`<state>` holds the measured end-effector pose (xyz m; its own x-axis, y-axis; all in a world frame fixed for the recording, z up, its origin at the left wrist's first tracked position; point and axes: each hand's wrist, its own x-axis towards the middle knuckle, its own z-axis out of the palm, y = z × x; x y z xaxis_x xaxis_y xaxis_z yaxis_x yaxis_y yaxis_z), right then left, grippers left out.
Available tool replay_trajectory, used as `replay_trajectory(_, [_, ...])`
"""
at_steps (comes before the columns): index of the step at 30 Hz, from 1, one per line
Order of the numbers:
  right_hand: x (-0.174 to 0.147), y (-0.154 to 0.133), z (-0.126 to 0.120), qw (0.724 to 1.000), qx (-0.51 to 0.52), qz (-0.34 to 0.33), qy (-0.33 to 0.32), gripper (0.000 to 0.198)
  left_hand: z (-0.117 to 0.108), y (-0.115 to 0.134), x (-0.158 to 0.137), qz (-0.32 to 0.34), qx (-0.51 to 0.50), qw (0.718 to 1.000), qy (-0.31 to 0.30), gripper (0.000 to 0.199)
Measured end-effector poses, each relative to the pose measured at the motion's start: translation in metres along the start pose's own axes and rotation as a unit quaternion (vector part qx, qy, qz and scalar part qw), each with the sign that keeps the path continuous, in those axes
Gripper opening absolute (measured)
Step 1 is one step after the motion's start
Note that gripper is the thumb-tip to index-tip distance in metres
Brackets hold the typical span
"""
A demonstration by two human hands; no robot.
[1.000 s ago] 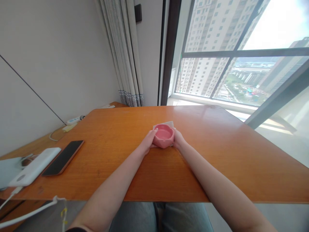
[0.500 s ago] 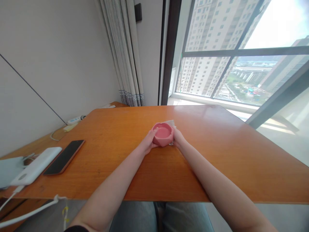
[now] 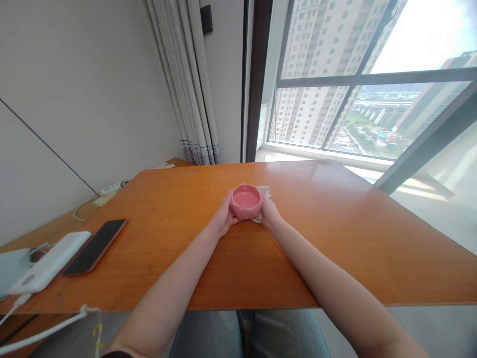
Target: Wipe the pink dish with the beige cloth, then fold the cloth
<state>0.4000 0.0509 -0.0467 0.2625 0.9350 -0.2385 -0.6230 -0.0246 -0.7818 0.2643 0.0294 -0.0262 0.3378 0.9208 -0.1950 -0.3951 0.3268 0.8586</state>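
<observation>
A small pink bowl (image 3: 246, 202) with faceted sides is held between both hands above the middle of the wooden table (image 3: 179, 199), its hollow facing up. My left hand (image 3: 224, 217) grips its left side, fingers curled below. At the right side, my right hand (image 3: 270, 211) is closed on a light grey cloth (image 3: 265, 190), pressing it to the bowl's wall. Part of the cloth sticks out behind the bowl and a bit shows beneath; the rest is hidden.
On the left of the table lie a dark phone (image 3: 96, 247) and a white power bank (image 3: 50, 261) with a cable plugged in. A power strip (image 3: 111, 189) is by the wall. A white cable (image 3: 48, 328) hangs near the front left edge. A window (image 3: 328, 114) stands beyond.
The bowl has turned and tipped slightly in the hands. My left thumb has moved from inside its rim to the outer side. The view has shifted a little.
</observation>
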Motion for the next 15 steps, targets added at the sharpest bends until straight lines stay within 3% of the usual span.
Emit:
replay_trajectory(4, [0.006, -0.003, -0.005, 1.000, -0.027, 0.008, -0.005, 0.008, 0.001, 0.000, 0.000, -0.031, 0.048, 0.998, 0.020, 0.052])
replay_trajectory(9, [-0.004, 0.010, 0.003, 0.999, -0.012, -0.030, 0.032, 0.022, 0.004, -0.006, 0.006, 0.054, -0.006, 0.995, 0.087, 0.052])
replay_trajectory(12, [-0.007, 0.010, 0.004, 0.998, 0.000, -0.064, 0.011, 0.024, 0.005, -0.007, 0.005, 0.082, -0.006, 0.995, 0.058, 0.063])
replay_trajectory(15, [-0.002, 0.003, 0.000, 0.998, -0.007, -0.059, 0.009, 0.019, 0.004, -0.006, 0.002, 0.046, 0.011, 0.999, -0.007, 0.057])
